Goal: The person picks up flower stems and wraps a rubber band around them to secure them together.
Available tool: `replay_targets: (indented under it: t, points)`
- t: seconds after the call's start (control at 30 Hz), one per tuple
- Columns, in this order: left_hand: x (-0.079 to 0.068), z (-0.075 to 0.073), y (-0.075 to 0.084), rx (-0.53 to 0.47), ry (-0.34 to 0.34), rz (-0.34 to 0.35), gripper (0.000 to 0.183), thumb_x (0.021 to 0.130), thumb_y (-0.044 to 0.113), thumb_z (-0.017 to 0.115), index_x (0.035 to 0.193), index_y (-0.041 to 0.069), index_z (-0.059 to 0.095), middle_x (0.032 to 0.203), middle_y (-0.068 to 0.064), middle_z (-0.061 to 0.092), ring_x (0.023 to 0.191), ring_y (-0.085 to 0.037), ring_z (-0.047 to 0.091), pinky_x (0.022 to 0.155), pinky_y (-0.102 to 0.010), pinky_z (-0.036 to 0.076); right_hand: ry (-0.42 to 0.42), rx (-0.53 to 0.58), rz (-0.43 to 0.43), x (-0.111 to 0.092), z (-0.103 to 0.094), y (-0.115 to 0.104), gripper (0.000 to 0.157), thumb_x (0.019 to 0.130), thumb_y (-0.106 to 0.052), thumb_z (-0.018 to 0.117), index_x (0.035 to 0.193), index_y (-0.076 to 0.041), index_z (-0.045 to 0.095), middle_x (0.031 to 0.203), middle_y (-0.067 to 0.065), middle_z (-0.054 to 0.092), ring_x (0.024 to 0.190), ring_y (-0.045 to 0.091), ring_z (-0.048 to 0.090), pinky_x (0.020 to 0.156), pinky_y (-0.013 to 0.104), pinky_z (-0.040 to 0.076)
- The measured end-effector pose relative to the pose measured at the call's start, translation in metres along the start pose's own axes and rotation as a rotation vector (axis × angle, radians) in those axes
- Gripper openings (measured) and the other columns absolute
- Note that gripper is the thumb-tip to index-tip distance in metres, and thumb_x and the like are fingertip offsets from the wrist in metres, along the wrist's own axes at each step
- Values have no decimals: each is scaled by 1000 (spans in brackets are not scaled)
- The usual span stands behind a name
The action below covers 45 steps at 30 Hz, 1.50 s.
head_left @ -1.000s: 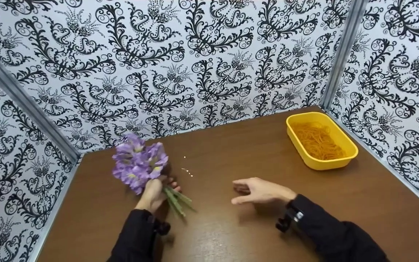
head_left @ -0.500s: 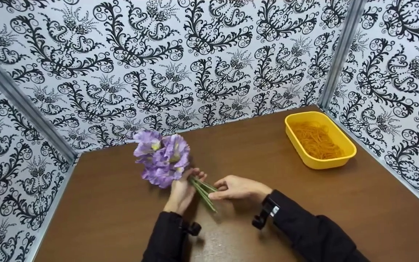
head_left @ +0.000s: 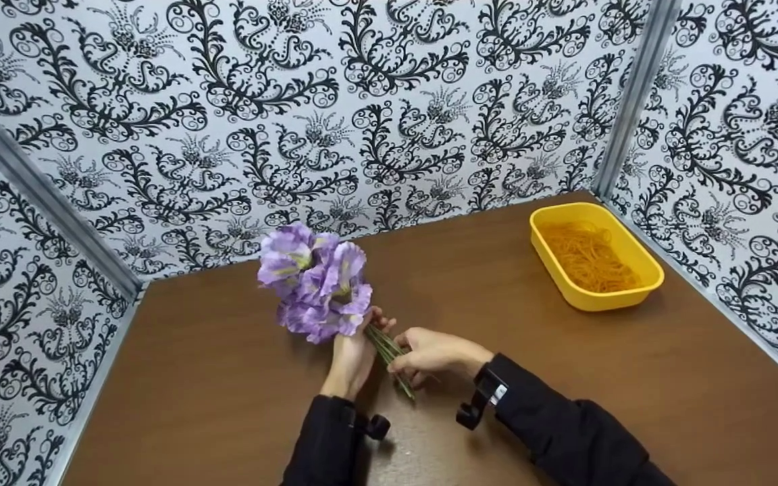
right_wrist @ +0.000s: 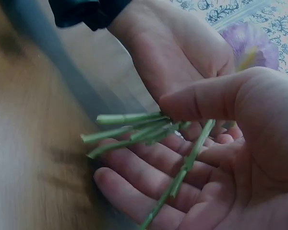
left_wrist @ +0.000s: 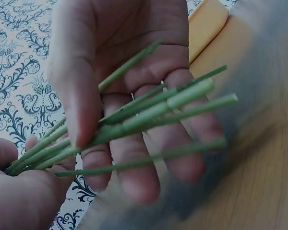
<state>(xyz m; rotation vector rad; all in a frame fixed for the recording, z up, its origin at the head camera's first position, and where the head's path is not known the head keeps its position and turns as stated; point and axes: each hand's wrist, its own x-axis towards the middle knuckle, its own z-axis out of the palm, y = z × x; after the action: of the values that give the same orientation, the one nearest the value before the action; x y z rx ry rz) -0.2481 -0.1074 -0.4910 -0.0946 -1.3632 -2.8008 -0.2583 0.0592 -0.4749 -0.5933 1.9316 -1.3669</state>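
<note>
A bunch of purple artificial-looking flowers (head_left: 318, 283) tilts toward the upper left in the head view. My left hand (head_left: 350, 361) grips it just under the blooms, and the green stems (head_left: 383, 345) stick out toward the lower right. At the stems is my right hand (head_left: 439, 352). In the left wrist view its thumb presses several stems (left_wrist: 149, 115) against the fingers, which lie spread beneath them. Cut stem ends (right_wrist: 117, 134) fan out unevenly over the right fingers in the right wrist view. Part of the left hand is hidden behind the blooms.
A yellow plastic tub (head_left: 652, 297) stands at the back right of the brown table (head_left: 206, 405), holding a tangle of orange-brown rubber bands (head_left: 591, 260). Patterned walls (head_left: 294, 135) in black and white enclose the back and sides. Each wrist carries a black camera mount.
My left hand has carried the flowers rightward to the table's middle. My right hand has come in from the right, and its thumb and fingers have closed around the stems.
</note>
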Motion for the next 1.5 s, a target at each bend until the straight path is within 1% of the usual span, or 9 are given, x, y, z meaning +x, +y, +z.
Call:
replay_targets:
  t: [0.17,0.27,0.4,0.57,0.77,0.93,1.17,1.33,1.5]
  points:
    - [2,-1,-1,-1,70,-6,5,104,3,44,107,1,47,92,-6,49,81,-18,49,74,-27,48,-21,26,-1,1,5,0,26,98,-11,58,115,7,58,91,14,68,68,18,66,61,30,59]
    - [3,-2,-1,-51,99,-16,8,103,1,45,111,-1,43,90,-5,49,78,-18,48,69,-26,45,-48,90,3,2,8,0,27,100,-10,52,119,9,53,89,12,66,67,19,65,61,31,59]
    - [7,-6,0,-167,86,-10,6,105,3,42,100,4,44,86,-5,45,77,-18,44,68,-26,42,-16,173,9,3,13,1,19,104,-14,48,113,2,49,78,3,53,57,13,52,52,26,53]
    - [10,-12,3,-345,66,-26,21,109,13,35,90,8,41,80,-3,41,74,-19,41,66,-27,40,58,95,-29,3,16,1,24,108,-28,48,103,-4,49,72,-2,43,49,8,39,43,21,39]
    - [11,-18,11,-509,109,-77,27,109,19,44,84,8,47,71,0,40,63,-12,40,60,-21,41,66,-25,-63,3,20,-1,42,109,-37,44,105,4,51,69,-1,47,46,8,38,38,20,36]
    - [13,-22,20,-681,161,-136,38,105,17,51,68,11,45,60,2,40,52,-8,37,48,-16,39,134,-292,-180,5,29,-5,36,110,-33,42,97,-1,54,66,-6,46,47,5,40,40,20,34]
    - [12,-24,25,-743,105,-200,47,103,18,42,57,15,35,49,5,35,47,-5,25,40,-16,31,369,-838,-271,-2,45,-7,25,108,-33,47,94,-14,52,65,-8,44,51,8,45,42,25,37]
    - [13,-22,22,-792,48,-225,40,93,12,42,56,18,29,47,8,26,43,-4,18,38,-15,21,445,-981,-288,-9,50,-6,26,106,-33,51,92,-11,50,62,-4,43,49,13,46,39,31,36]
    - [13,-25,19,-755,7,-225,38,91,10,43,55,16,34,46,6,32,40,-5,25,37,-15,25,498,-1052,-321,-14,54,-4,27,105,-30,54,88,-11,48,60,-4,42,47,14,46,37,32,35]
